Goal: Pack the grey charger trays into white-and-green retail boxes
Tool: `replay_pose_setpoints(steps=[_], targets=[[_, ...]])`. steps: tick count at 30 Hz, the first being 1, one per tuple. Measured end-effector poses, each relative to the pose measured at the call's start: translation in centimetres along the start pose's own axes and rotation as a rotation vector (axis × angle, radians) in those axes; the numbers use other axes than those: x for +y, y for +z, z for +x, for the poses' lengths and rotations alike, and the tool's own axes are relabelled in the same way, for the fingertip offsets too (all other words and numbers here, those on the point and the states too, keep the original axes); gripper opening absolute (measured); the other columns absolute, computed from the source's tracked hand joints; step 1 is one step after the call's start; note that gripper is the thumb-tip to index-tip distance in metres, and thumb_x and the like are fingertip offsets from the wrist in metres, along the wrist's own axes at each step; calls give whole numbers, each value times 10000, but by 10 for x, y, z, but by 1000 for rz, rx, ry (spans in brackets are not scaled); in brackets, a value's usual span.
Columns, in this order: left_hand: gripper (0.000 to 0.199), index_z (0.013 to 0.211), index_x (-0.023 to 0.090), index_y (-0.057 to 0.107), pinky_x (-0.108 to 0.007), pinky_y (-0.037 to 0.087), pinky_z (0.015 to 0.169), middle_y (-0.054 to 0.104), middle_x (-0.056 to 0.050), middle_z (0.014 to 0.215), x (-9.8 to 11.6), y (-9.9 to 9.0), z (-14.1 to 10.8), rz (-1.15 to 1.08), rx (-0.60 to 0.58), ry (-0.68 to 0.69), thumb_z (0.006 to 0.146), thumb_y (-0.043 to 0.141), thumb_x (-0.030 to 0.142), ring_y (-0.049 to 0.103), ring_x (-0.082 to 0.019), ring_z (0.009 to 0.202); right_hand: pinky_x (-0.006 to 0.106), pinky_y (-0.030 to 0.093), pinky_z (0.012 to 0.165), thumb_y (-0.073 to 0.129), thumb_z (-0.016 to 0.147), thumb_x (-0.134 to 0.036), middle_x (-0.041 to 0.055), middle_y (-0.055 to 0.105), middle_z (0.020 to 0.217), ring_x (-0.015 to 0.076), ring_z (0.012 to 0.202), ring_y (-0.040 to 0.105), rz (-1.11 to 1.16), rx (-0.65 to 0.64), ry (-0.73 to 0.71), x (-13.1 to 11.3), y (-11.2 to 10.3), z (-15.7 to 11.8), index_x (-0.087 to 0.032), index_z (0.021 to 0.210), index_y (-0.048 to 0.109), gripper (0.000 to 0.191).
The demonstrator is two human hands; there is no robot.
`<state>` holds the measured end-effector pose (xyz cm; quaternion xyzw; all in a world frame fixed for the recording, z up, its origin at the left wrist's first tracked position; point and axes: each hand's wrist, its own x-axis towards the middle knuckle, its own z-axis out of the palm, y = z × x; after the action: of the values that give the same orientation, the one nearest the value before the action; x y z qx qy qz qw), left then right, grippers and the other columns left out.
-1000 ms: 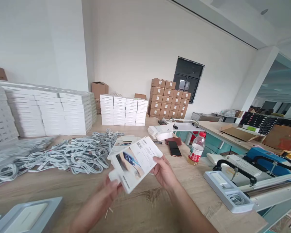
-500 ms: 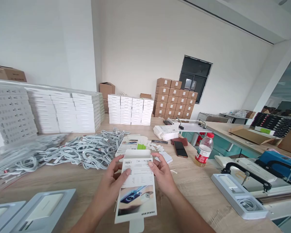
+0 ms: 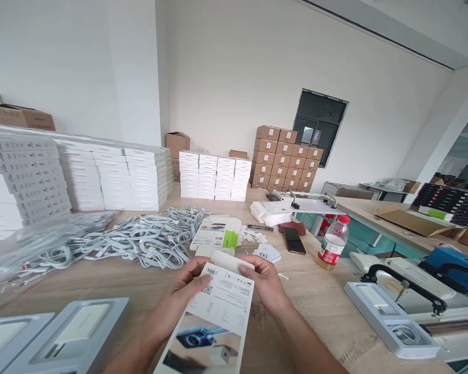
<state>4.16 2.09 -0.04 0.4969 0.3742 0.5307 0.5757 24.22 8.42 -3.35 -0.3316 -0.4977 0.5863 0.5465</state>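
Surface [image 3: 323, 306]: pale wood-grain, seen by me through the head camera.

Item, nearest: one printed white carton [image 3: 220, 306], above the near middle of the surface, its lower edge out of my frame. Left hand [image 3: 179, 288] and right hand [image 3: 267, 280] grip its far end from either side; fingers clamped on it, left thumb on the printed face, right thumb against the white flap [image 3: 231, 259]. I take this grip to be chosen to steady both edges with the flap within reach. Appearance: tilted, smooth-faced, with barcode, small text and a photo of a dark-blue phone beside a white cube. Contents, if any: I cannot tell.

Item: two grey trays [image 3: 115, 317], near left, side by side, white pieces seated in their recesses, presumably for easy reach.

Item: one tray [image 3: 421, 354], near right, holding a coiled cable [image 3: 403, 335].

Item: heap of grey cables [image 3: 140, 239], left, beyond the trays.

Item: printed cartons [image 3: 210, 234], lying just beyond the hands, likely for convenience.

Item: phone [image 3: 294, 241] and red-capped bottle [image 3: 333, 246], right, apparently set aside.

Item, farthest: white box stacks [image 3: 214, 179], neatly squared, probably to save space; brown boxes [image 3: 284, 161] behind.
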Motion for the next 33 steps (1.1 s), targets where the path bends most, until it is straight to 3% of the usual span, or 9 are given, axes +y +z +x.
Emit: replay_pose_setpoints(steps=[3, 7, 13, 18, 24, 27, 33], targets=[[294, 1103, 253, 642, -245, 457, 632, 666, -6, 935, -3, -1, 1, 13, -8, -12, 823, 697, 324, 603, -175, 745, 303, 430, 659, 860, 585, -386, 19, 698, 768, 168, 695, 575, -98, 14, -70, 1, -3, 1, -198, 759, 747, 280], [285, 1042, 232, 666, -247, 431, 623, 679, -12, 871, -8, -1, 6, 74, 7, -7, 786, 720, 344, 597, -180, 716, 283, 402, 635, 873, 576, -367, -3, 663, 699, 149, 664, 548, -135, -14, -77, 3, -8, 2, -194, 702, 735, 255], [258, 989, 229, 693, -267, 440, 652, 693, -17, 878, -5, 6, 3, 138, -53, -42, 778, 721, 376, 618, -208, 780, 245, 336, 538, 876, 589, -443, -36, 604, 561, 98, 521, 475, 133, -43, 213, 3, -12, 1, -166, 601, 608, 386], [243, 1002, 220, 668, -271, 432, 675, 693, -34, 948, -6, 6, 0, 234, -119, -15, 816, 683, 374, 617, -216, 832, 239, 360, 547, 900, 558, -406, -29, 647, 614, 108, 540, 526, 133, -243, 395, 0, -14, -4, -160, 737, 664, 385], [219, 1016, 227, 606, -258, 414, 640, 648, -10, 876, -16, 1, 4, 250, -116, 20, 866, 631, 384, 583, -175, 740, 250, 380, 600, 881, 590, -411, -24, 674, 673, 118, 603, 547, -125, -208, 219, 0, -12, -6, -174, 730, 712, 323], [232, 1022, 243, 564, -255, 418, 625, 635, -5, 893, -17, 1, 3, 199, -124, 3, 866, 633, 400, 583, -171, 724, 270, 404, 628, 825, 668, -466, -1, 704, 733, 141, 650, 576, -134, -223, 201, 1, -13, -5, -186, 810, 744, 324], [446, 1229, 286, 500, -289, 453, 666, 643, -18, 957, -15, 2, 2, 176, -106, -61, 829, 673, 380, 609, -199, 780, 272, 407, 613, 884, 573, -424, -8, 700, 660, 128, 595, 570, -125, -221, 186, 3, -14, -4, -180, 726, 756, 315]])
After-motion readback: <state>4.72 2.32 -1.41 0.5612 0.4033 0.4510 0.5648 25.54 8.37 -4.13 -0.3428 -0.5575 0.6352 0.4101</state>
